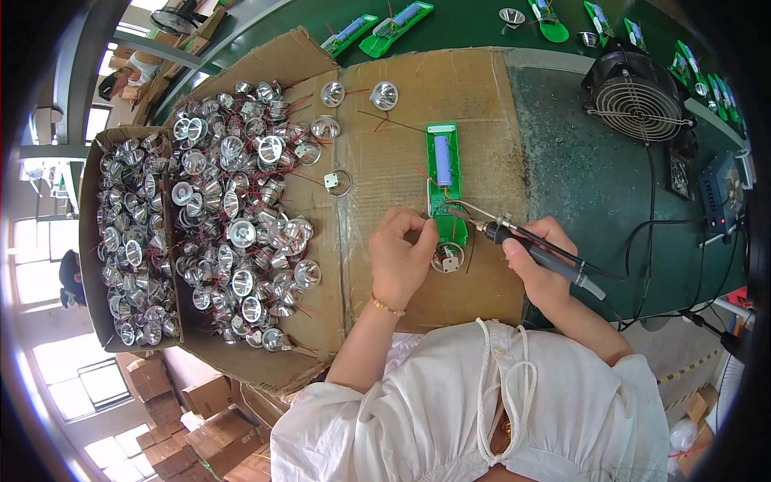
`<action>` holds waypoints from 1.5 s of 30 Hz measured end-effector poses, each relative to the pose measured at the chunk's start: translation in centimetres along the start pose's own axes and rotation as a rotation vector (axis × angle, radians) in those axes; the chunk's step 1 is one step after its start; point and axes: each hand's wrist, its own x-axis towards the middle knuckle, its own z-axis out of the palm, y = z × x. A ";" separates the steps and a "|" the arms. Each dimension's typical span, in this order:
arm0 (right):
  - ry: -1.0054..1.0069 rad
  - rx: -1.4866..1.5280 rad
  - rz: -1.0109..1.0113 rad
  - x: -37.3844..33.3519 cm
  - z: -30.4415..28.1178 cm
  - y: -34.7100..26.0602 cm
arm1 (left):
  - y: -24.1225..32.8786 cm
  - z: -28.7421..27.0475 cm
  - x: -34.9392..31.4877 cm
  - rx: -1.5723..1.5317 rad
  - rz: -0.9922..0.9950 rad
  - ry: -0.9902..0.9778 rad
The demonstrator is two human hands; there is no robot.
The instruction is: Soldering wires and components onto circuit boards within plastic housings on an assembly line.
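Note:
A green flashlight housing [455, 164] lies on the cardboard sheet in front of me, with a purple cylindrical battery [442, 161] in its upper part. At its lower end sits a silver reflector [448, 259] with a white square piece on it. My left hand [403, 251] is closed at the housing's lower left edge, thumb and forefinger pinched together; what they hold is hidden. In my right hand [543, 261] is a soldering iron [554, 263], gripped like a pen. A thin metal tube runs along the iron. Its tip reaches the housing's lower part, near thin wires.
Many silver reflectors with red wires fill a cardboard box [174, 265] and spread over cardboard at left. Loose reflectors [384, 95] lie farther back. A black fan [636, 100] and a blue soldering station [721, 191] stand at right, cables trailing. Green housings [397, 30] line the far edge.

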 end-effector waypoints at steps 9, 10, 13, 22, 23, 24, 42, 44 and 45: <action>-0.001 0.004 -0.006 0.1 -0.1 0.2 | -0.4 0.2 0.1 0.033 0.001 -0.002; 0.010 0.019 -0.019 0.0 -0.3 0.3 | -0.4 0.1 0.1 0.030 0.004 -0.001; 0.038 0.038 -0.044 -0.1 -1.0 0.2 | -0.5 0.1 -0.1 0.016 -0.008 -0.004; 0.085 0.082 -0.005 -1.1 -2.4 0.0 | 0.1 -0.8 -0.2 0.073 0.004 0.067; 0.095 0.065 -0.015 -1.2 -2.6 -0.1 | 0.1 -1.3 -0.3 0.010 0.026 0.149; 0.100 0.059 -0.008 -1.3 -2.9 -0.3 | -0.3 -2.4 -0.5 -0.005 0.102 0.202; 0.104 0.083 -0.015 -2.0 -2.7 -0.8 | -0.1 0.3 -2.2 0.058 0.154 0.068; 0.044 0.033 -0.011 -1.9 -2.2 -0.7 | -0.2 0.3 -1.7 0.057 0.143 0.033; 0.043 0.035 -0.037 -1.8 -1.9 -0.4 | -0.5 0.3 -1.5 0.021 0.108 -0.025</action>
